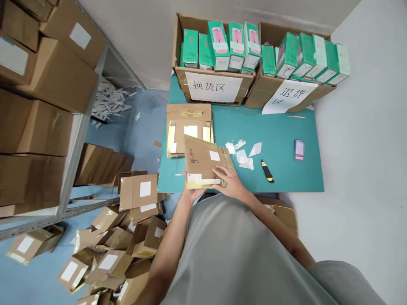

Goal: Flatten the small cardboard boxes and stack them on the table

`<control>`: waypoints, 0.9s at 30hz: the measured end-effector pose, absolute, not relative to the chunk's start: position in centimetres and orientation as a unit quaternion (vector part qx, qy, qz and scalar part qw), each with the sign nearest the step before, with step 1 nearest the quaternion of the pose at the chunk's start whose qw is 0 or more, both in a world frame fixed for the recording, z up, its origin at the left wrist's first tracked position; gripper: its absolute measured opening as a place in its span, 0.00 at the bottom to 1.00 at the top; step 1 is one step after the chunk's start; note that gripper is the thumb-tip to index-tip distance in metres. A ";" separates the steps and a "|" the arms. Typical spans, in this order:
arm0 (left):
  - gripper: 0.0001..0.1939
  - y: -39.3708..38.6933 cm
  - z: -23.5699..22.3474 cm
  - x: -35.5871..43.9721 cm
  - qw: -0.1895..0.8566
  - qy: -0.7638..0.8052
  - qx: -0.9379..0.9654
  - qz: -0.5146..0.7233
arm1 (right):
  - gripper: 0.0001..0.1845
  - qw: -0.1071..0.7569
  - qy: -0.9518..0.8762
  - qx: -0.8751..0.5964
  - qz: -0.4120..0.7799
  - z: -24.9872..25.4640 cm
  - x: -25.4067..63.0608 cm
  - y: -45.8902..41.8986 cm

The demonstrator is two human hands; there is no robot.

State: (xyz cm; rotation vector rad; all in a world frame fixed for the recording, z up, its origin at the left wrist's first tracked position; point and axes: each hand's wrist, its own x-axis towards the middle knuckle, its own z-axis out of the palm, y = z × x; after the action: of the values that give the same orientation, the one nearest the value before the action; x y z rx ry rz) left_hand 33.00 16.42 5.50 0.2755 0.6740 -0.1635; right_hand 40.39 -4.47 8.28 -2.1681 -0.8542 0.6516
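I hold a flattened cardboard box tilted over the table's near edge. It has yellowed tape, handwriting, a small white label and a long white label strip along its lower edge. My left hand grips that lower edge from beneath, most of its fingers hidden behind the cardboard. My right hand rests on the box's lower right part, fingers spread on the face, thumb near the strip's end. Just behind lies a stack of flattened boxes. Torn white paper scraps and a black-and-yellow utility knife lie to the right.
Two open cartons of green product boxes line the green table's back. A blurred pinkish phone-like item lies right. A shelf rack with cartons stands left, opened boxes heaped on the floor below.
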 end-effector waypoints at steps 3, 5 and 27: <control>0.46 19.1 7.0 32.9 0.942 0.307 0.139 -0.011 | 0.44 0.315 -0.399 -0.832 0.223 9.0 40.5 -2.0; 0.47 21.0 7.7 33.3 0.941 0.293 0.166 0.024 | 0.45 0.277 -0.453 -0.823 0.199 9.2 41.2 0.0; 0.20 25.7 -5.5 44.4 0.765 0.569 0.301 -0.021 | 0.24 0.122 -0.169 -0.952 0.224 2.2 40.6 -9.2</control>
State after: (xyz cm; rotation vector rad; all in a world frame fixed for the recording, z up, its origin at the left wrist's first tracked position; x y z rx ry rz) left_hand 44.43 25.74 -5.54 0.6542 1.2372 -0.0454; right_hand 40.56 -9.22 2.22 -2.7784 -0.4944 0.6544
